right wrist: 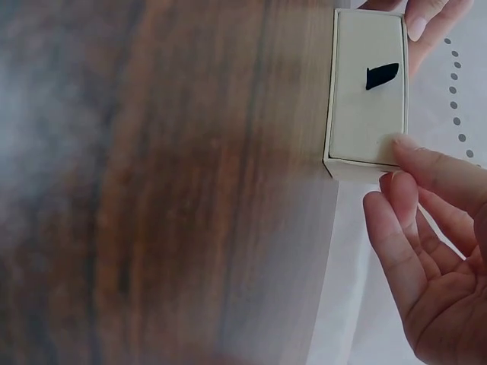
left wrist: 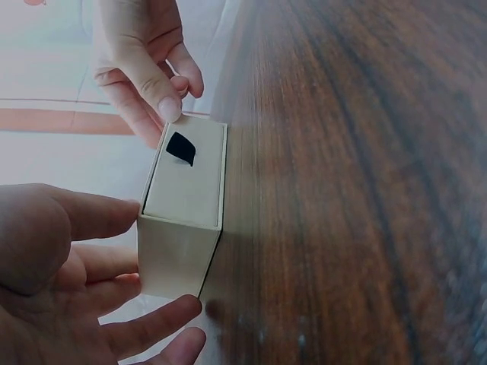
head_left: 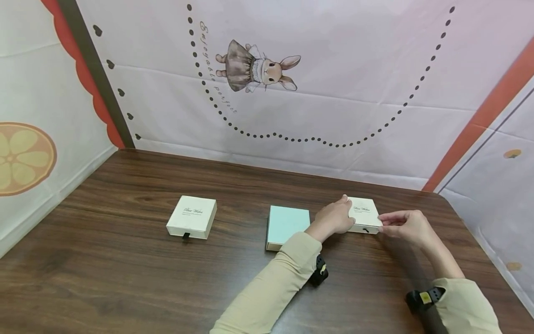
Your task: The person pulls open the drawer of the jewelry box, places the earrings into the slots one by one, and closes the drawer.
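Note:
A small white drawer-style gift box (head_left: pixel 362 211), printed "Best Wishes" on its lid, sits at the right of the table. Its front face with a black ribbon pull tab (left wrist: pixel 181 148) shows in both wrist views. My left hand (head_left: pixel 336 217) grips the box's left side, thumb near the front corner and fingers farther back. At the opposite side, my right hand (head_left: pixel 410 227) pinches the front right corner, with the thumb (right wrist: pixel 434 171) at the edge of the front face.
A light-blue box (head_left: pixel 288 225) lies left of my left hand, partly behind the forearm. Farther left stands a second white gift box (head_left: pixel 193 214) with a black tab. A printed cloth backdrop (head_left: pixel 333 93) hangs behind the brown wooden table (head_left: pixel 125 269).

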Tool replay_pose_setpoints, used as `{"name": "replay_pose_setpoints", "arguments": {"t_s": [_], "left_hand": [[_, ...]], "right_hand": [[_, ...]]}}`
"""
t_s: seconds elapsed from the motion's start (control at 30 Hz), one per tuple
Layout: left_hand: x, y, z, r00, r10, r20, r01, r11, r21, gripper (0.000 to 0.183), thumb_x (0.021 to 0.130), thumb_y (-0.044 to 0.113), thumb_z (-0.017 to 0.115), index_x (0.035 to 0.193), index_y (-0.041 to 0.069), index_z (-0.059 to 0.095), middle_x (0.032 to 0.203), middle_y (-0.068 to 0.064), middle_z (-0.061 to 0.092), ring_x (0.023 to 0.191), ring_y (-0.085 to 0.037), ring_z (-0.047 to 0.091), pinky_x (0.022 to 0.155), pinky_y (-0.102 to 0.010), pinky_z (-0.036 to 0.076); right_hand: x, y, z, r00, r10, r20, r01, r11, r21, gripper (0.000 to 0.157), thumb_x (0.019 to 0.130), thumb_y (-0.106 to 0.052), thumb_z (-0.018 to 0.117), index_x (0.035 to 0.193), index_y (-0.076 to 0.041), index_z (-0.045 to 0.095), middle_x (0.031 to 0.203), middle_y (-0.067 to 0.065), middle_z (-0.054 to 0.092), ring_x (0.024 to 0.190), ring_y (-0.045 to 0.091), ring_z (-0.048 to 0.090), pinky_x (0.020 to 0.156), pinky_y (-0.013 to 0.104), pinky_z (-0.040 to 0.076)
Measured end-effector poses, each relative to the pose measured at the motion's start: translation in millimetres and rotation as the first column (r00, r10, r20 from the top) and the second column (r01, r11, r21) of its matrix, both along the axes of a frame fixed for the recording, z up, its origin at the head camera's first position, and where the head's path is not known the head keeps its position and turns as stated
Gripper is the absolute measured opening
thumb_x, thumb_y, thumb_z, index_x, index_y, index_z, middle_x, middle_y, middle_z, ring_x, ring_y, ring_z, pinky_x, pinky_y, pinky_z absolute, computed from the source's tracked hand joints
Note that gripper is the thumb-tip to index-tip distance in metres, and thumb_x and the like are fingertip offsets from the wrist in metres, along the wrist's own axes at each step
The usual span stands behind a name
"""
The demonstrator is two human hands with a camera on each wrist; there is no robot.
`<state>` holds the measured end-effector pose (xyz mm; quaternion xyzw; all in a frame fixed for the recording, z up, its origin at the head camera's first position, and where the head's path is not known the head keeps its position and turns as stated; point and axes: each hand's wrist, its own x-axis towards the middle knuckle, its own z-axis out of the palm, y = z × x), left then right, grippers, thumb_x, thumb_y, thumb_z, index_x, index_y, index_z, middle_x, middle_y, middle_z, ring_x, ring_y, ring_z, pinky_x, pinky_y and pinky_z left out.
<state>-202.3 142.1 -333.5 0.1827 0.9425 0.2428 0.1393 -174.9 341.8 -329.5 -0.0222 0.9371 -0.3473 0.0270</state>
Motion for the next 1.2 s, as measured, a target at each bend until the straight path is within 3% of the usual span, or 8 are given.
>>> {"name": "replay_pose_setpoints", "arguments": {"t_s": [0.47, 0.73, 0.83, 0.97, 1.03, 1.1, 1.2], "left_hand": [[0.9, 0.8, 1.5, 1.0, 0.0, -0.013, 0.0, 1.0, -0.017, 0.052, 0.093, 0.036, 0.046, 0.141, 0.028, 0.029, 0.15, 0.014, 0.015, 0.132, -0.01, 0.032, 0.104, -0.031, 0.033], [1.5, 3.0, 0.5, 1.0, 0.019, -0.015, -0.02, 0.999, -0.027, 0.053, 0.092, 0.037, 0.048, 0.141, 0.029, 0.03, 0.15, 0.015, 0.016, 0.129, -0.012, 0.037, 0.101, -0.031, 0.037], [1.8, 3.1, 0.2, 1.0, 0.022, -0.016, -0.022, 0.999, -0.026, 0.053, 0.092, 0.037, 0.047, 0.141, 0.029, 0.029, 0.15, 0.015, 0.016, 0.128, -0.013, 0.04, 0.095, -0.029, 0.04], [2.4, -0.5, 2.1, 0.999, 0.034, -0.008, -0.034, 0.999, -0.025, 0.054, 0.093, 0.037, 0.046, 0.142, 0.029, 0.026, 0.151, 0.013, 0.014, 0.121, -0.014, 0.047, 0.069, -0.024, 0.043], [2.5, -3.7, 3.9, 0.999, 0.035, -0.001, -0.035, 0.999, -0.011, 0.054, 0.094, 0.036, 0.045, 0.143, 0.028, 0.024, 0.151, 0.011, 0.013, 0.103, -0.014, 0.056, 0.058, -0.024, 0.04], [3.2, -7.6, 6.9, 1.0, 0.029, -0.006, -0.029, 1.0, 0.008, 0.054, 0.094, 0.036, 0.044, 0.144, 0.026, 0.023, 0.152, 0.008, 0.014, 0.094, -0.016, 0.058, 0.056, -0.025, 0.039], [3.1, -13.7, 12.6, 1.0, 0.022, -0.023, -0.021, 0.999, 0.029, 0.054, 0.095, 0.035, 0.042, 0.144, 0.023, 0.024, 0.151, 0.005, 0.017, 0.104, -0.017, 0.056, 0.074, -0.028, 0.047]], "right_hand": [[-0.1, -2.2, 0.2, 1.0, 0.007, -0.017, -0.007, 1.0, -0.005, 0.039, 0.075, -0.012, 0.073, 0.104, 0.012, 0.062, 0.079, 0.007, 0.067, 0.062, -0.001, 0.057, 0.055, 0.025, 0.052], [-0.2, -3.0, 0.1, 0.999, -0.003, -0.049, 0.004, 0.999, 0.035, 0.037, 0.072, -0.012, 0.074, 0.102, 0.009, 0.064, 0.077, 0.007, 0.066, 0.061, 0.0, 0.057, 0.054, 0.023, 0.051], [0.9, -4.1, 0.7, 0.999, -0.008, -0.045, 0.009, 0.999, 0.035, 0.038, 0.072, -0.012, 0.074, 0.102, 0.008, 0.064, 0.077, 0.007, 0.066, 0.061, 0.001, 0.056, 0.053, 0.023, 0.051], [1.7, -4.5, 1.6, 0.999, 0.0, -0.033, 0.001, 0.999, 0.037, 0.041, 0.072, -0.016, 0.075, 0.103, 0.007, 0.064, 0.079, 0.007, 0.066, 0.062, 0.001, 0.057, 0.054, 0.023, 0.051], [2.9, -3.4, 2.9, 1.0, 0.007, -0.03, -0.006, 0.999, 0.045, 0.042, 0.073, -0.019, 0.075, 0.104, 0.007, 0.063, 0.081, 0.008, 0.066, 0.063, 0.001, 0.058, 0.055, 0.023, 0.051], [4.8, -1.5, 5.4, 0.999, 0.013, -0.03, -0.011, 0.997, 0.072, 0.044, 0.074, -0.022, 0.074, 0.105, 0.006, 0.063, 0.082, 0.008, 0.067, 0.063, 0.001, 0.058, 0.055, 0.023, 0.051], [8.0, -0.1, 11.4, 0.999, 0.02, -0.034, -0.016, 0.994, 0.112, 0.044, 0.076, -0.024, 0.073, 0.106, 0.006, 0.062, 0.085, 0.011, 0.067, 0.063, 0.003, 0.059, 0.055, 0.024, 0.051]]}}
